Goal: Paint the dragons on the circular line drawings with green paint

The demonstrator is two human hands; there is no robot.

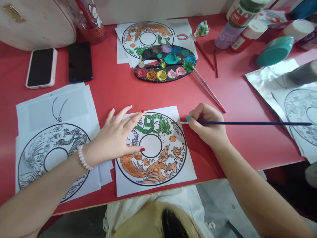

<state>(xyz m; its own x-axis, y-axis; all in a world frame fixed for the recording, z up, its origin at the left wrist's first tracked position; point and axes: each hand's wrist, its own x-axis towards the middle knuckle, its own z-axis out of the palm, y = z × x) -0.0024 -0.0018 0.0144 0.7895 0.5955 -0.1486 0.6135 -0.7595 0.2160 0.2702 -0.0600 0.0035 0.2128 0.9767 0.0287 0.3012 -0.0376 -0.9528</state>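
Observation:
A white sheet [151,145] with a round dragon-and-phoenix design lies near the table's front edge. Its phoenix is orange, and much of its dragon is green. My left hand [121,135] rests spread over the sheet's left side, fingers apart, covering part of the drawing. In a pinch, my right hand [206,125] holds a thin paintbrush [252,123] with a long blue handle. The brush tip is at the dragon's head, on the upper right of the ring. Above the sheet sits an oval paint palette [165,64] with several colours in its wells.
Line-art sheets [56,155] lie at left, below two phones [80,62]. A second brush [210,89] leans on the palette, with a painted sheet [148,36] behind it. Paint bottles [249,34] stand at back right; more sheets [302,112] lie at the right.

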